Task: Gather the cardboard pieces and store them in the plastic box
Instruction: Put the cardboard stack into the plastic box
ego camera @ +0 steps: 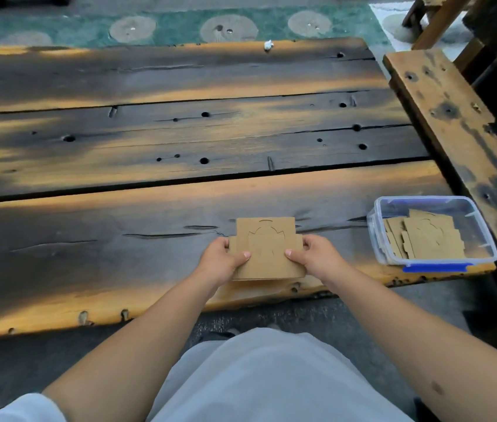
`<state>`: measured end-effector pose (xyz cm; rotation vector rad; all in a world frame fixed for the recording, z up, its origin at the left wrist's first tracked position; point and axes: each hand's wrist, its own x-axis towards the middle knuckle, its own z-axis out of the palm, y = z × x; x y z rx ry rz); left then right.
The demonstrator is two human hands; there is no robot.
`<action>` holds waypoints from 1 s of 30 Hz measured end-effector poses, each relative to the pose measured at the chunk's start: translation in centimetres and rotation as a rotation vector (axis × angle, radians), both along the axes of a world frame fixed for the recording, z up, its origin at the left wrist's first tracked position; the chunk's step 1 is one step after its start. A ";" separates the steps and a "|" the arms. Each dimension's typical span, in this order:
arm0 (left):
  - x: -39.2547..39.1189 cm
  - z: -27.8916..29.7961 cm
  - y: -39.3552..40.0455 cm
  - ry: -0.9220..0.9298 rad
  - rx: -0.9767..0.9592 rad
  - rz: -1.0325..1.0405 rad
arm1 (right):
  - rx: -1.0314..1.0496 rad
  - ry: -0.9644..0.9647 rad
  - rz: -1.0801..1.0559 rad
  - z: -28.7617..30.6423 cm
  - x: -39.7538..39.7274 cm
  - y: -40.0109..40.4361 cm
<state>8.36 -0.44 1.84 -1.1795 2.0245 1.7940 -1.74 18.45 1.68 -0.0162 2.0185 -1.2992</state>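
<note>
Left hand (221,259) and right hand (317,256) pinch the cardboard stack (267,249) by its side edges at the near tabletop (150,233) edge; loose grip risks sheets fanning out before reaching the plastic box (484,236), near right.

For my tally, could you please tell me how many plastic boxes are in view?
1: the plastic box sits on the table's near right corner, holding cardboard pieces.
</note>
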 end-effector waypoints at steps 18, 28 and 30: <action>-7.8 1.1 10.8 -0.073 -0.175 -0.252 | 0.127 0.007 -0.136 0.4 -4.2 11.7; -17.6 1.3 23.7 -0.044 -0.354 -0.358 | 0.161 0.070 -0.163 1.0 -14.1 24.8; -19.2 0.9 26.0 -0.053 -0.381 -0.375 | 0.199 0.071 -0.164 0.8 -15.6 26.7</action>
